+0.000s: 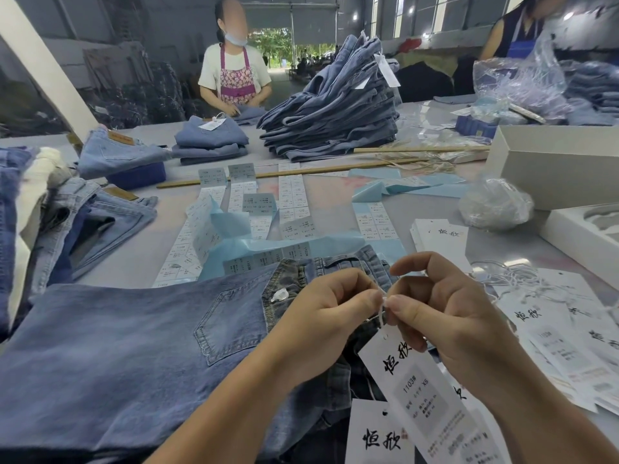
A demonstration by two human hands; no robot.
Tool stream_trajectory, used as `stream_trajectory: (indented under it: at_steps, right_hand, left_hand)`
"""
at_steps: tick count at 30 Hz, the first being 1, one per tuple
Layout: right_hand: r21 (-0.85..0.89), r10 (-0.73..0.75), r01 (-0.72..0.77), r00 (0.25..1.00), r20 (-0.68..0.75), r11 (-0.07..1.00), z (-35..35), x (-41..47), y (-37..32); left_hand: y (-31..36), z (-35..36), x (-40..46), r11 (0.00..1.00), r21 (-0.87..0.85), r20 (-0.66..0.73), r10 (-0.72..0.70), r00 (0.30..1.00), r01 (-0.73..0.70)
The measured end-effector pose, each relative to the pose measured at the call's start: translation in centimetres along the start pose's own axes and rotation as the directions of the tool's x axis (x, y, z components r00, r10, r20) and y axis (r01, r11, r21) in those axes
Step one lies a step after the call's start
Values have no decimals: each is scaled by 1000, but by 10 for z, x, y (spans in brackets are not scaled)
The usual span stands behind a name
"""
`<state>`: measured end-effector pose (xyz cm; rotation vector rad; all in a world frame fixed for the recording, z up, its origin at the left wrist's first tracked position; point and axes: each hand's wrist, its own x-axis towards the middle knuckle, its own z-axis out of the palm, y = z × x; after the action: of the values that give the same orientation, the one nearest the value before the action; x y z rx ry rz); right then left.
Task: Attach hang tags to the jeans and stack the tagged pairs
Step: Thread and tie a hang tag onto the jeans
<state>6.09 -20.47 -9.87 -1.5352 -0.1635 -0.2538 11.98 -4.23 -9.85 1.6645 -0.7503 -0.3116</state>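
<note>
White rectangular card hang tag with black brush lettering (pixel 422 390) dangles nearest the lens from a thin white string (pixel 380 316), while left hand (pixel 330 316) and right hand (pixel 445 316) each pinch that string between thumb and forefinger, tips nearly touching, likely to close the loop at the waistband. Folded mid-blue denim jeans (pixel 134 346) lie flat on the grey surface (pixel 335 195) just under both hands, waistband up so the attachment spot stays reachable. 1 tall stack of blue jeans (pixel 335 118) sits well apart, probably finished pairs; loose white tags (pixel 549 329) lie near the right hand for quick pickup.
</note>
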Motion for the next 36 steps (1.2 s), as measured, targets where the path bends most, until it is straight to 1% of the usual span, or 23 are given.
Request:
stream_trajectory:
  at_steps: [3,11,14,21,26,36]
  right_hand:
    - [2,0,0,1000,2,1000,0,1,2]
    - [19,-2,2,1000,23,1000,0,1,1]
    - [53,13,-15,999,32,998,2,2,1]
    - [137,33,-41,998,57,990,6,2,0]
    - [96,27,-33,998,56,995,6,2,4]
    - [38,11,-15,995,103,999,1,3,4]
  left_hand:
    - [0,-1,0,1000,-22,3,0,1000,0]
    - [-2,-2,1,1000,11,5,-10,1000,10]
    - [-2,-2,1,1000,19,6,-9,1000,9]
    - [-4,-3,2,1000,-20,25,-13,1000,13]
    - [-6,-3,2,1000,-28,31,-5,1000,5]
    - [-13,-6,0,993,-115,76,17,997,-8]
